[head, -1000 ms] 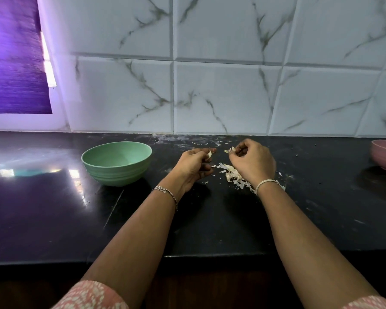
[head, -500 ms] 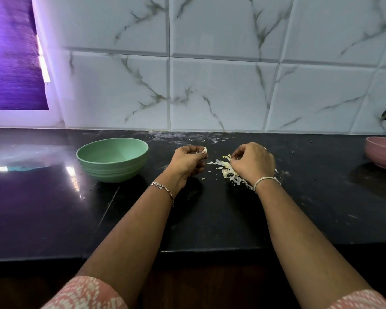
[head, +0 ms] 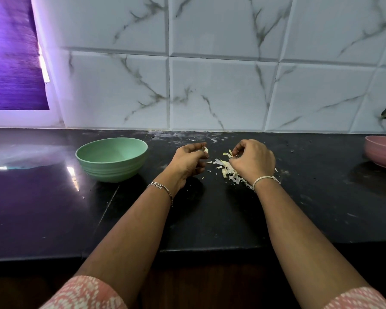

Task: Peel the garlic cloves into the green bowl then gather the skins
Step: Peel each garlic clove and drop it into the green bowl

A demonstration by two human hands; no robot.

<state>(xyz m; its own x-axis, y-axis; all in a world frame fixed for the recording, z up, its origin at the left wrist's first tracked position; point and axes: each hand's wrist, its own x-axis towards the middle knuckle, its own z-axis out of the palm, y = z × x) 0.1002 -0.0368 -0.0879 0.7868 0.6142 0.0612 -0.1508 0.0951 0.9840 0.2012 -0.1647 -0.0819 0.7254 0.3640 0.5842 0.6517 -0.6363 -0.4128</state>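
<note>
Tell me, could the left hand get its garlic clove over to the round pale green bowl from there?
Probably yes. The left hand, pinching a small garlic clove, is just right of the green bowl, with only black countertop between them.

We find the counter (head: 210, 219) filling the lower half of the frame, with the tiled wall (head: 210, 85) behind it across the top. The bowl (head: 112, 170) stands on the counter, left of centre. To its right, at centre, our left hand (head: 187, 162) holds a garlic clove (head: 205, 150). Just right again lie the skins (head: 228, 171), partly under our right hand (head: 252, 161), which pinches some. A second bowl (head: 381, 155) sits at the right edge.
</note>
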